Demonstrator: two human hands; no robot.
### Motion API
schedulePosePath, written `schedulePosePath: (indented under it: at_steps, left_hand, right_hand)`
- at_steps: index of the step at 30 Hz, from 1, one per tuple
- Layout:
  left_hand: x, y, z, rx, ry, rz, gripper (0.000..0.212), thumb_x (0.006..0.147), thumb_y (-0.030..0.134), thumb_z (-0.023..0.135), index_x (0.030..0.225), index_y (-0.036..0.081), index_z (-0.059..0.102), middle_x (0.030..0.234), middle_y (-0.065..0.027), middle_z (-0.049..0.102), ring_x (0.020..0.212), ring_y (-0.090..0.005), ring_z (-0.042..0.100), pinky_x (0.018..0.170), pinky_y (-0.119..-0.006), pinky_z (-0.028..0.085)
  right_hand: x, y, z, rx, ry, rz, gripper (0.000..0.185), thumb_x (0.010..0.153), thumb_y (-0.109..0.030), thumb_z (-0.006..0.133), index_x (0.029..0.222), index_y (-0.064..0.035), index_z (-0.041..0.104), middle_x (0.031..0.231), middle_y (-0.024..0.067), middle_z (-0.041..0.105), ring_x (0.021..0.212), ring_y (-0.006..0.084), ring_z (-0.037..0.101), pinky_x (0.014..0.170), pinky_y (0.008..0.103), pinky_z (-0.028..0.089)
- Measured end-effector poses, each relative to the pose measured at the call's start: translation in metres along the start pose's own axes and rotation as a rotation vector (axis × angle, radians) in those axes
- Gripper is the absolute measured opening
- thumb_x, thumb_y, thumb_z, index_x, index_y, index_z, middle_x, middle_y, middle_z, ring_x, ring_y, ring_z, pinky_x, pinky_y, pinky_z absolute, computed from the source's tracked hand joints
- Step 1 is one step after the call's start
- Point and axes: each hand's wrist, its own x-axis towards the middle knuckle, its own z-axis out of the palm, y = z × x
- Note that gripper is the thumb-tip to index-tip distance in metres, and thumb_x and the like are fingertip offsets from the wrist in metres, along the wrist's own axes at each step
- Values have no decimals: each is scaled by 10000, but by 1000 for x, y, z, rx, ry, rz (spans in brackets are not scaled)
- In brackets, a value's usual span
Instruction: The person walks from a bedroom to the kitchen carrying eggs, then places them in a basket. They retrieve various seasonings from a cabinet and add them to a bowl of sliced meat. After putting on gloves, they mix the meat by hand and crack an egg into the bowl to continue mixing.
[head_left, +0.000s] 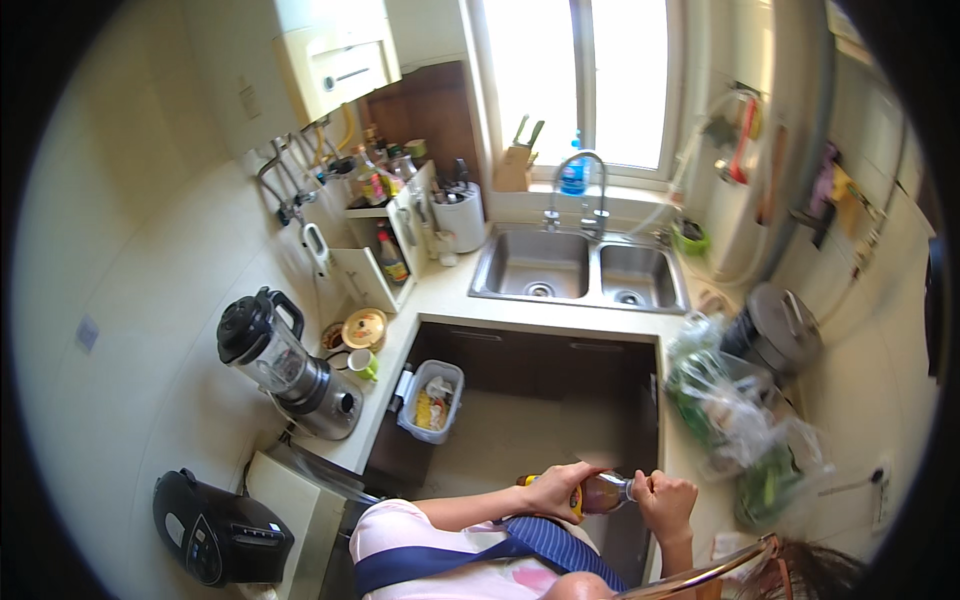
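Observation:
My left hand (559, 489) is wrapped around the body of a plastic bottle (602, 495) with brown liquid and a yellow label. The bottle lies nearly sideways in front of my chest, its neck pointing right. My right hand (666, 504) is closed in a fist over the neck end, where a cap would sit; the fingers hide that end. Both hands are above the floor (495, 439) between the counters. To the right of my right hand, clear plastic bags (739, 405) of green vegetables lie on the counter.
Ahead is a double-bowl steel sink (540, 262) with a curved faucet (581, 156). On the left counter stand a blender (296, 367), a green-and-white cup (363, 364) and a lidded pot (365, 330). A waste bin (433, 401) hangs from the left cabinet.

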Motion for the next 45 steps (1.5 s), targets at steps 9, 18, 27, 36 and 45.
schedulePosePath:
  at_steps: [9, 18, 27, 36, 45]
  left_hand:
    - [5, -90, -140, 164, 369, -42, 791, 491, 153, 788, 1188, 57, 426, 1042, -138, 542, 930, -286, 569, 810, -336, 471]
    - [40, -171, -226, 353, 677, -207, 773, 522, 194, 782, 1183, 80, 399, 1088, -159, 524, 957, -320, 558, 801, -354, 476]
    - [93, -240, -292, 551, 1181, -254, 807, 549, 208, 783, 1210, 63, 342, 1094, -168, 505, 931, -305, 558, 814, -345, 466]
    - [53, -263, -427, 784, 1511, -649, 1111, 494, 468, 802, 1298, -32, 220, 1273, -219, 324, 1182, -357, 339, 997, -410, 260]
    - [-40, -305, -435, 530, 1876, -733, 563, 842, 205, 560, 1286, 7, 276, 1198, -208, 425, 1126, -292, 415, 963, -374, 291]
  right_hand:
    - [175, -87, 98, 160, 23, -221, 294, 714, -210, 553, 493, -38, 463, 477, 124, 469, 409, 279, 479, 394, 377, 362]
    - [328, -126, 181, 235, -175, -541, 315, 724, -300, 577, 527, -69, 492, 506, 102, 519, 462, 263, 537, 437, 365, 400]
    - [477, -196, 231, 519, -542, -870, 364, 707, -372, 675, 769, -64, 491, 591, 123, 578, 521, 283, 589, 476, 344, 466]
    - [555, -339, 299, 645, -377, -1101, 351, 780, -378, 591, 862, -56, 480, 644, 153, 583, 541, 322, 585, 478, 399, 465]
    - [585, -480, 401, 635, -333, -1131, 309, 777, -308, 566, 794, -34, 424, 623, 175, 572, 549, 335, 577, 482, 432, 458]
